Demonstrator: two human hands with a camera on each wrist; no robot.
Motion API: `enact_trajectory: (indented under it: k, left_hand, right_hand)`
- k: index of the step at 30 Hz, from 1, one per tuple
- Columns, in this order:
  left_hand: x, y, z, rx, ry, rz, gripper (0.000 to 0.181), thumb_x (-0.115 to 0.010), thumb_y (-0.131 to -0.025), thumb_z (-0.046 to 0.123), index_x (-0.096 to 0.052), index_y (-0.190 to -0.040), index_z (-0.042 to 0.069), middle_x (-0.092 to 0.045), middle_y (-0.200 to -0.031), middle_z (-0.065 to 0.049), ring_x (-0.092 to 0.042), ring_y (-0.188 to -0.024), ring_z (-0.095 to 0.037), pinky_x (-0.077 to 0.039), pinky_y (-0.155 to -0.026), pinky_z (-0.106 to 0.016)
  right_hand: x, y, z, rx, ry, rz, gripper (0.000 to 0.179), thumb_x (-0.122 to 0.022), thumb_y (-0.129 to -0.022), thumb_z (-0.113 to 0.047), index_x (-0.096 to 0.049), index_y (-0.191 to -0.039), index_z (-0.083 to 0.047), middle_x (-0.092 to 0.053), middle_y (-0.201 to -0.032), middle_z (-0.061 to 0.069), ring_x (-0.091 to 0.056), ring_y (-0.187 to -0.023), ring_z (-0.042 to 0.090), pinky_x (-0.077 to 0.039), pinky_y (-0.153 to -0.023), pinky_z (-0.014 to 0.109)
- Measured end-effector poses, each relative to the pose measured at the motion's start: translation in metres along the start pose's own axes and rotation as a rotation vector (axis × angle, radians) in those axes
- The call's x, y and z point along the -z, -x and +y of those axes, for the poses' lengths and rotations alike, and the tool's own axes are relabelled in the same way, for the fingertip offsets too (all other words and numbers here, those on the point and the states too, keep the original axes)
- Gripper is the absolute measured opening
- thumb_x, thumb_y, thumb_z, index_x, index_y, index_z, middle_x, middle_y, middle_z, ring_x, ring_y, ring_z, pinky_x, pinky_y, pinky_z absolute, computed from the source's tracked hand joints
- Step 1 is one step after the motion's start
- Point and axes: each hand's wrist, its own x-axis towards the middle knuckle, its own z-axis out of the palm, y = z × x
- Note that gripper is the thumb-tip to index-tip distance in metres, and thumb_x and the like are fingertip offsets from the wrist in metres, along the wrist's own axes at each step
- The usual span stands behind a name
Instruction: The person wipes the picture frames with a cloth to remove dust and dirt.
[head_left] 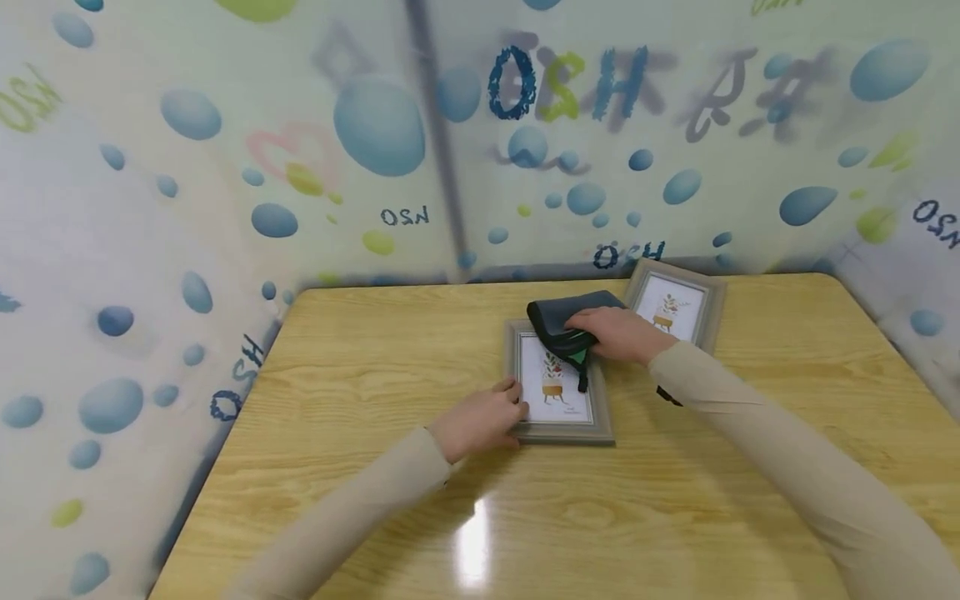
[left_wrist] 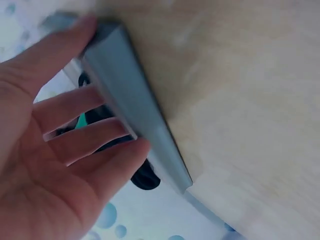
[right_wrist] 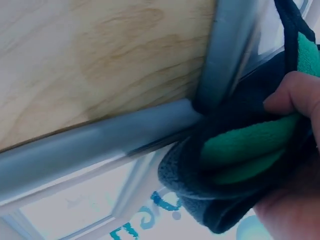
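On the wooden table a grey picture frame (head_left: pixel 562 433) lies face up, with a plant print behind its pane. My left hand (head_left: pixel 480 421) holds this frame at its near left corner, thumb (left_wrist: pixel 75 40) at one side and fingers along the edge. A folded cloth (head_left: pixel 557 317), dark grey outside and green inside, is gripped in my right hand (head_left: pixel 624 335) over the frame's upper part. Its dark-edged corner hangs across the print. In the right wrist view the cloth (right_wrist: pixel 245 150) shows green folds between dark borders, the thumb pressing on it.
A second, similar picture frame (head_left: pixel 714 312) lies tilted at the table's back right, partly behind my right hand. The wooden tabletop (head_left: pixel 375 358) ends at the back against a wall covering (head_left: pixel 480 200) printed with blue and green drops.
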Motion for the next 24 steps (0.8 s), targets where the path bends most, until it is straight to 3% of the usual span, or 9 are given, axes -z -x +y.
enact_trajectory:
  k: [4, 10, 18, 24]
  left_hand:
    - [-0.006, 0.012, 0.002, -0.045, -0.117, 0.057, 0.044, -0.071, -0.088, 0.032, -0.063, -0.124, 0.008, -0.054, -0.133, -0.018, -0.047, -0.127, -0.033, -0.043, -0.099, -0.033]
    - [-0.007, 0.01, -0.006, -0.102, -0.025, 0.077, 0.046, -0.074, -0.086, 0.026, -0.062, -0.128, 0.01, -0.055, -0.133, -0.017, -0.046, -0.128, -0.033, -0.04, -0.102, -0.033]
    - [0.004, 0.002, -0.011, -0.133, -0.041, -0.003, 0.038, -0.077, -0.083, 0.032, -0.069, -0.116, 0.014, -0.062, -0.118, -0.008, -0.053, -0.111, -0.023, -0.048, -0.087, -0.028]
    - [0.006, 0.0, -0.011, -0.104, -0.068, -0.048, 0.035, -0.076, -0.083, 0.034, -0.071, -0.111, 0.015, -0.065, -0.112, -0.006, -0.056, -0.101, -0.019, -0.051, -0.078, -0.027]
  right_hand:
    - [0.0, 0.001, 0.001, -0.002, 0.017, 0.008, 0.042, -0.07, -0.084, 0.003, -0.06, -0.125, -0.002, -0.059, -0.124, 0.018, -0.057, -0.111, 0.036, -0.045, -0.093, 0.049]
    - [0.004, -0.012, -0.01, -0.006, 0.05, -0.005, 0.045, -0.071, -0.087, -0.004, -0.058, -0.129, -0.004, -0.058, -0.126, 0.017, -0.058, -0.111, 0.036, -0.047, -0.09, 0.05]
    - [-0.002, -0.036, -0.036, 0.106, 0.031, -0.073, 0.052, -0.07, -0.088, -0.007, -0.052, -0.137, -0.007, -0.051, -0.136, 0.018, -0.051, -0.121, 0.035, -0.043, -0.096, 0.05]
    - [-0.006, -0.029, -0.024, 0.093, 0.014, -0.014, 0.049, -0.072, -0.085, -0.003, -0.057, -0.131, -0.007, -0.055, -0.131, 0.017, -0.055, -0.116, 0.036, -0.044, -0.094, 0.05]
